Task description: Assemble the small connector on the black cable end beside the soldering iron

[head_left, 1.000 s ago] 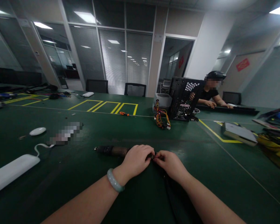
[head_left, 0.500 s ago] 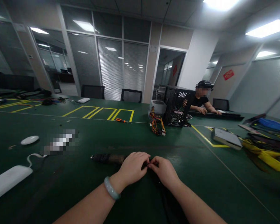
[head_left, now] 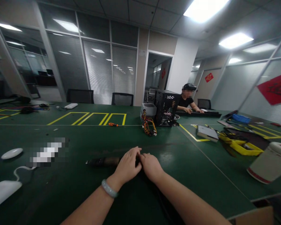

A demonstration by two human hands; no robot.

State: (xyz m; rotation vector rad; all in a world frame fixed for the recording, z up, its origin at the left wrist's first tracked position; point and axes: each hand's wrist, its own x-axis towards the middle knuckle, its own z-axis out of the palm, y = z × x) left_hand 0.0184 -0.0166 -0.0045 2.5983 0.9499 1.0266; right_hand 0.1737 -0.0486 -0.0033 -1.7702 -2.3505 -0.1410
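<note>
A dark, slim electric screwdriver [head_left: 104, 162] lies on the green table with its metal tip pointing left. Its rear end runs under my left hand [head_left: 128, 165], whose fingers are curled over a small dark part. My right hand [head_left: 152, 166] is closed against the left one, fingertips meeting; what it grips there is hidden by the fingers. A bracelet [head_left: 109, 188] circles my left wrist. Beneath my right forearm a dark cable-like shape is only faintly visible.
A black computer case [head_left: 166, 108] and a power supply [head_left: 148, 111] with bundled wires stand ahead. An orange screwdriver [head_left: 113, 124] lies nearby. To the right are a grey drive [head_left: 207, 132], a yellow tray [head_left: 245, 147] and a white bin [head_left: 269, 162]. A co-worker sits across the table.
The view has swung right, bringing the white bin into sight. My right hand has turned from a fingertip pinch to lie more palm-down, closer against the left.
</note>
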